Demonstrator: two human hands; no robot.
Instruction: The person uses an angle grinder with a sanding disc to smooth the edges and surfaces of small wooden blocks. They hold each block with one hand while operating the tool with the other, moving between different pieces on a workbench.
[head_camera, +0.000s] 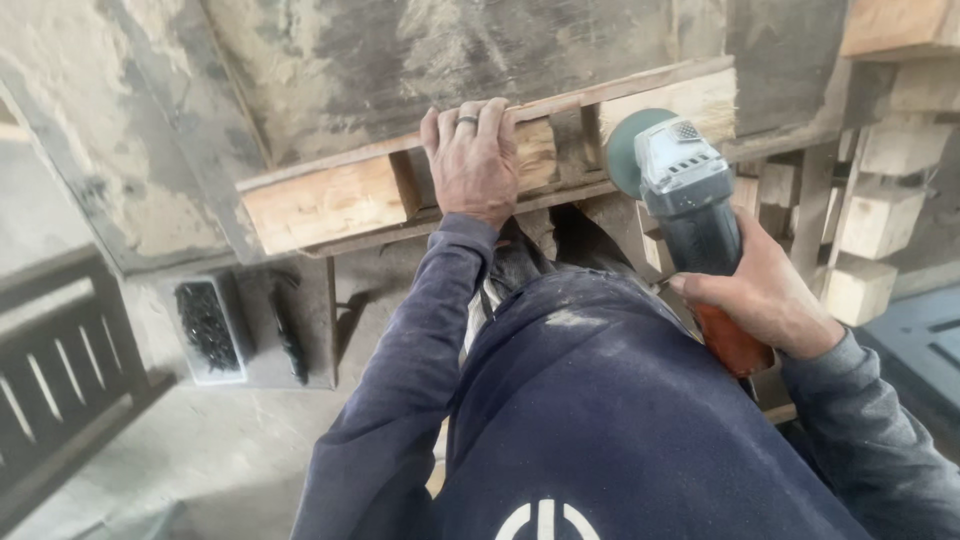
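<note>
A wooden pallet (330, 200) lies on its side edge against a worn work surface, its blocks and thin slats facing me. My left hand (470, 160), with a ring on one finger, presses flat over the top slat and a middle block. My right hand (765, 295) grips the orange-and-grey body of an angle grinder (690, 200). The grinder's round green-grey disc (628, 150) rests against the block at the pallet's right end (690, 100).
A white box of dark screws (208, 328) sits on the floor at the left, beside a dark slatted frame (60, 370). Stacked wooden blocks and pallet parts (880, 210) stand at the right. My dusty blue trousers and sleeves fill the lower middle.
</note>
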